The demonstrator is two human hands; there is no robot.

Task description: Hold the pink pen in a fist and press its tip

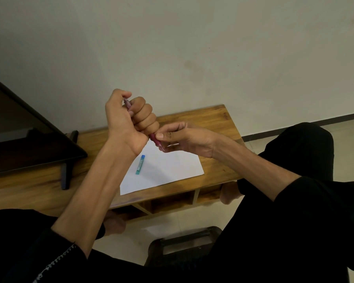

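My left hand (129, 119) grips a dark red mechanical pencil (157, 142) in a fist, thumb over its top end, tip pointing down and to the right. My right hand (184, 137) pinches the pencil's lower end near the metal tip with thumb and forefinger. Both hands hover above a white sheet of paper (172, 170) on a wooden table (213, 119). A small teal lead tube with a blue cap (140, 164) lies on the paper just below my left wrist.
A dark TV screen (18, 135) on black feet stands on the table's left part. The table has open cubbies (168, 203) under its front edge. A dark stool (184, 242) sits on the tiled floor between my knees. A pale wall rises behind.
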